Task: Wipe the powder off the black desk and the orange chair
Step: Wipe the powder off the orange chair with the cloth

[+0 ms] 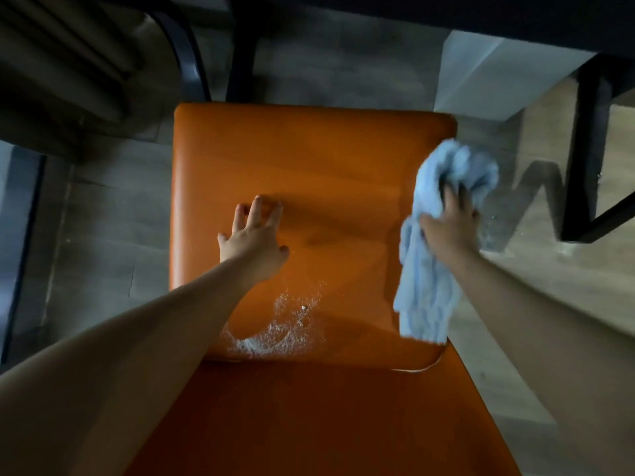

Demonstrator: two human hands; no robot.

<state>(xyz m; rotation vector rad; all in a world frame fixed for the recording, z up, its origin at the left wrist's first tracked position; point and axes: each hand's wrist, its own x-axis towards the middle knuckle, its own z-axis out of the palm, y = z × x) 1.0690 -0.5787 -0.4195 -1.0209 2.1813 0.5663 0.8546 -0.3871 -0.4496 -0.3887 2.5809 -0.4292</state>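
At mid-frame, the left hand [252,235] lies flat with spread fingers on the orange chair [309,159], apparently steadying it. At right, the right hand [450,221] clutches a blue cloth [426,290] off the seat edge; powder [285,328] remains lower centre.

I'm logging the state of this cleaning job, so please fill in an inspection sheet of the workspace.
Surface: orange chair seat, mostly clean toward its far edge.
Job's things: white powder lies at the seat's near edge; blue cloth hangs at the right edge.
Clutter: nothing seen.
Grippers: left hand rests open on the seat; right hand grips the cloth.
Cables: nothing seen.
Surroundings: black desk frame, wood floor.
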